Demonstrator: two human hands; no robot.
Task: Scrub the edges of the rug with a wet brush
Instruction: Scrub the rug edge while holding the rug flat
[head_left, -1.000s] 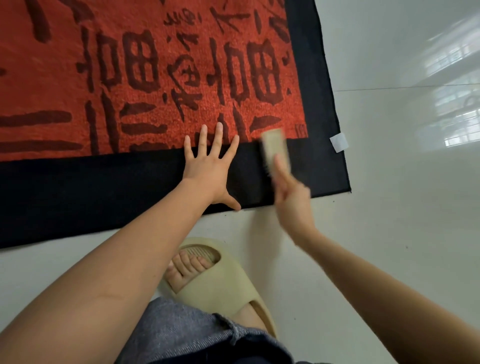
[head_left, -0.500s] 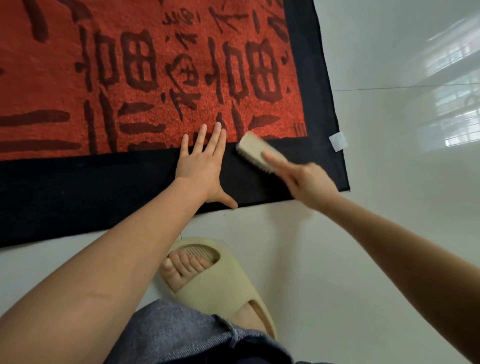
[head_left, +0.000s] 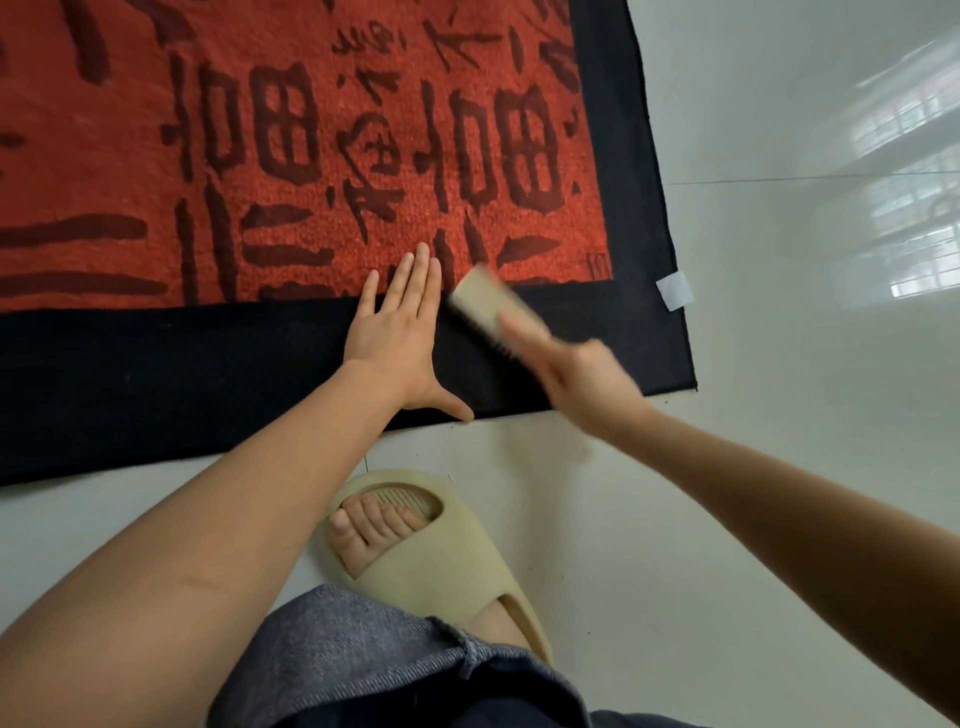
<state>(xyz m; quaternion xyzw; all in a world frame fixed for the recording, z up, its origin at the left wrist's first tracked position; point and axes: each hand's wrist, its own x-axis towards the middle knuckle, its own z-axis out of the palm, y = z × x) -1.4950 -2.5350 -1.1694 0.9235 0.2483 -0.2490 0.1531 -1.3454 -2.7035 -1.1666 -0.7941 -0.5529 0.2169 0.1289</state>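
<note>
A red rug with dark characters and a wide black border (head_left: 208, 374) lies on the white floor, its near right corner in view. My left hand (head_left: 400, 338) presses flat on the black border, fingers together and thumb spread toward the rug's near edge. Just right of it, my right hand (head_left: 587, 379) grips a pale scrub brush (head_left: 485, 306), which lies bristles-down on the black border beside my left fingers. The brush and right hand are motion-blurred.
A white label (head_left: 674, 292) sticks out from the rug's right edge. My foot in a beige slide sandal (head_left: 441, 556) stands on the glossy white tile floor (head_left: 779, 415) just below the rug. Grey trousers fill the bottom middle.
The brush has swung from pointing up, to lying slantwise, and has now shifted left against my left fingers. My left fingers have closed together; the hand stays on the border.
</note>
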